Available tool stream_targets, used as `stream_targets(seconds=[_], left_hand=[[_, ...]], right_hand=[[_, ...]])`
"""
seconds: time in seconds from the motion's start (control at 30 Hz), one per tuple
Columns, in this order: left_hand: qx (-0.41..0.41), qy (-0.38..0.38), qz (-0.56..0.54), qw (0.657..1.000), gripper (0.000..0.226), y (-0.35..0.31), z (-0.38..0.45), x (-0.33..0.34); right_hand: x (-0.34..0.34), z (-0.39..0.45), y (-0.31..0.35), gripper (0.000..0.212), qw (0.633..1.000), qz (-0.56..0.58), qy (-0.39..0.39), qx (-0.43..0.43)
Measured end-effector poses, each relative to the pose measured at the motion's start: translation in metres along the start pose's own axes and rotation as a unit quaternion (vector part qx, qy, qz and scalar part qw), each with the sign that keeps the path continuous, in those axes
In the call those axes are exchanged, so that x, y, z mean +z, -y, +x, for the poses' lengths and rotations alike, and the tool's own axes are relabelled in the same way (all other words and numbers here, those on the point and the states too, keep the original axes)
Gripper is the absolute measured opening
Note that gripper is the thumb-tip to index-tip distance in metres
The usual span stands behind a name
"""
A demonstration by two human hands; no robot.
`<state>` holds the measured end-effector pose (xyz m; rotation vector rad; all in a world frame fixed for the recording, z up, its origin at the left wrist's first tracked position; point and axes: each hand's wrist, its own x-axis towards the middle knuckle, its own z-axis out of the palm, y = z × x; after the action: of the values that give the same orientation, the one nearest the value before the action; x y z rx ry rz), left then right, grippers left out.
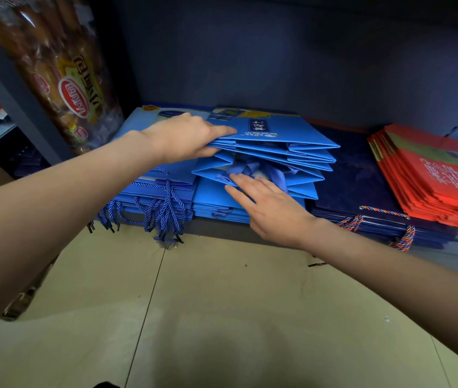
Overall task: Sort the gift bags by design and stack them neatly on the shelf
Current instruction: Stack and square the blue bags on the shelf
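Centrally, the left hand [186, 141] grips the left edge of the upper blue gift bags [278, 141], thumb on top and fingers tucked between the folds. The right hand [267, 208], fingers straight and spread, presses flat on the lower blue bags' fanned front. This stack sits on the shelf [222, 233], between light-blue bags [149, 189] and navy bags [348, 175]; red bags [432, 175] lie farther right. Top label writing is illegible.

The left hand [186, 141] grips the left edge of a fanned pile of bright blue gift bags [272, 152] on the shelf [222, 231], the right hand [270, 208] lies flat below it, red bags [435, 175] far right.
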<state>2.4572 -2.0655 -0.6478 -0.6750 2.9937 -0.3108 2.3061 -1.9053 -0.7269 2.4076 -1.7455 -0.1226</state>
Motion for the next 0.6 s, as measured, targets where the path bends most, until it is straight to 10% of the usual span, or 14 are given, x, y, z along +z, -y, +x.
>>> stream_targets(seconds=[0.6], left_hand=[[-0.017,0.077,0.059,0.995,0.056,-0.054,-0.024,0.049]], right_hand=[[0.008,-0.009,0.02,0.064,0.978,0.11,0.158,0.079]])
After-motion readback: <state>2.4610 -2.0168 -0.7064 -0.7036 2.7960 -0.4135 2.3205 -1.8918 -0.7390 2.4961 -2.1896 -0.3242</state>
